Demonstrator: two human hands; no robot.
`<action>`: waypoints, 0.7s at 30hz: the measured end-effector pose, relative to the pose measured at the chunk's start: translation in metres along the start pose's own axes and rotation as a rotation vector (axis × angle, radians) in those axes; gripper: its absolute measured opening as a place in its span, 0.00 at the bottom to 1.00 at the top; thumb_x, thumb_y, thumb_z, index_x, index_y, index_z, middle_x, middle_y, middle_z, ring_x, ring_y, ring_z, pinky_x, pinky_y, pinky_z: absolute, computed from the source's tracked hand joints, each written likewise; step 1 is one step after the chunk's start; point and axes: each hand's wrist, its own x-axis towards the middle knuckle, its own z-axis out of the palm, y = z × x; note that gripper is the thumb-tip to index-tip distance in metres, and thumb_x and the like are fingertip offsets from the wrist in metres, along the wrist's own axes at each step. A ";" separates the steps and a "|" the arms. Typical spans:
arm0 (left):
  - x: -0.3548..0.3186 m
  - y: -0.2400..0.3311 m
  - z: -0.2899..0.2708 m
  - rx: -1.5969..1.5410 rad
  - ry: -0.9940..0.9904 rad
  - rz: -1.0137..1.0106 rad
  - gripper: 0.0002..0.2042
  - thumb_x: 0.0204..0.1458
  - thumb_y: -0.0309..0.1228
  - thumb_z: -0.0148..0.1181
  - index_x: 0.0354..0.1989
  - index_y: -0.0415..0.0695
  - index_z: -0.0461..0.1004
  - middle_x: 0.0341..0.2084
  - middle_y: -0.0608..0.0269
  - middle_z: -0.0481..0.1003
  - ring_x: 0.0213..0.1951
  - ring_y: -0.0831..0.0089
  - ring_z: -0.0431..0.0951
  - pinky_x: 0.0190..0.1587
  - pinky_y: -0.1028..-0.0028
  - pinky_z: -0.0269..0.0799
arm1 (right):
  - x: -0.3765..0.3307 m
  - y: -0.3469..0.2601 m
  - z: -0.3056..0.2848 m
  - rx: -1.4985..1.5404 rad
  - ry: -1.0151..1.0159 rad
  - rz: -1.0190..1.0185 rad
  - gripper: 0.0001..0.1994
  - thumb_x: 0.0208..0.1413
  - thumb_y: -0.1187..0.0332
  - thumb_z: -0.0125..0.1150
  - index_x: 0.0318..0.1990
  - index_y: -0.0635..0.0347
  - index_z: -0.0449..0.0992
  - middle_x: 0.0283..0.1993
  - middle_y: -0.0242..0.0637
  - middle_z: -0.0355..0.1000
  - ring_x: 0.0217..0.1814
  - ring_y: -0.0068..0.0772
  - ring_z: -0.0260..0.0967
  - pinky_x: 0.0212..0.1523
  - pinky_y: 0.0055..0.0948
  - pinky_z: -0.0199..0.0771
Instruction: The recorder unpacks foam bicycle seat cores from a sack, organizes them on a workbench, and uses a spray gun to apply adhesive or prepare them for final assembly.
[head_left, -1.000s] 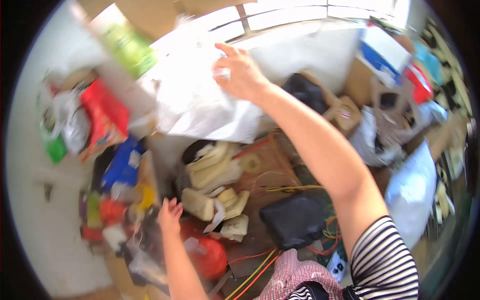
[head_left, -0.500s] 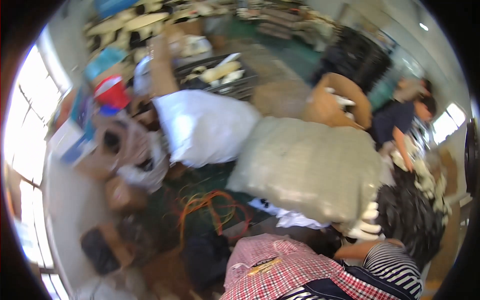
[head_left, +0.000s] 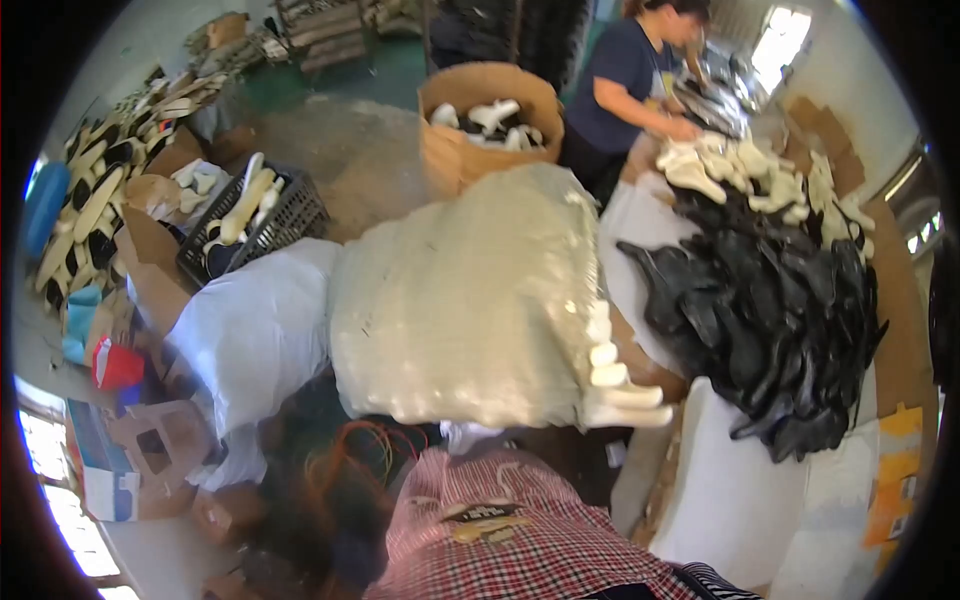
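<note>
Neither of my hands shows; only my red checked apron (head_left: 520, 520) and a bit of striped sleeve (head_left: 715, 580) come in at the lower edge. Right in front of me stands a big, full, pale translucent sack (head_left: 460, 300). Several white, rounded pieces (head_left: 625, 398) stick out in a row along its right edge. Against its left side leans a smaller white sack (head_left: 265, 325). To my right, a heap of glossy black curved pieces (head_left: 770, 320) lies on a table, with cream-coloured pieces of similar shape (head_left: 735, 170) behind it.
A co-worker (head_left: 625, 90) stands at the table's far end, hands by the cream pieces. Beyond the sacks are a round cardboard container (head_left: 455, 150) and a black crate (head_left: 305, 215), both holding pieces. Orange cords (head_left: 345, 450) lie on the floor; cardboard boxes (head_left: 165, 440) stand left.
My view has swung to the right, so the sacks sit further left and the black heap shows fully. The bare forearm seen at the lower right earlier is out of the picture.
</note>
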 end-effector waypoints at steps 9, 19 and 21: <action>-0.035 0.078 0.044 0.365 0.077 -0.126 0.05 0.49 0.30 0.52 0.27 0.41 0.70 0.24 0.60 0.73 0.30 0.71 0.73 0.35 0.69 0.70 | 0.040 -0.033 0.089 0.381 0.456 -0.030 0.07 0.40 0.66 0.60 0.26 0.60 0.75 0.23 0.42 0.72 0.23 0.43 0.71 0.26 0.37 0.71; -0.141 0.115 0.028 0.587 0.016 -0.428 0.05 0.50 0.29 0.53 0.27 0.41 0.70 0.23 0.65 0.72 0.29 0.76 0.71 0.34 0.73 0.68 | -0.008 -0.224 0.097 0.808 0.721 0.258 0.07 0.40 0.66 0.59 0.24 0.60 0.74 0.22 0.43 0.71 0.22 0.44 0.70 0.25 0.37 0.70; -0.136 0.118 0.022 0.615 -0.029 -0.402 0.05 0.50 0.29 0.53 0.27 0.41 0.70 0.23 0.66 0.72 0.29 0.77 0.71 0.34 0.74 0.68 | -0.011 -0.229 0.042 0.754 0.955 0.293 0.06 0.43 0.68 0.57 0.22 0.60 0.71 0.20 0.43 0.69 0.21 0.45 0.68 0.24 0.35 0.69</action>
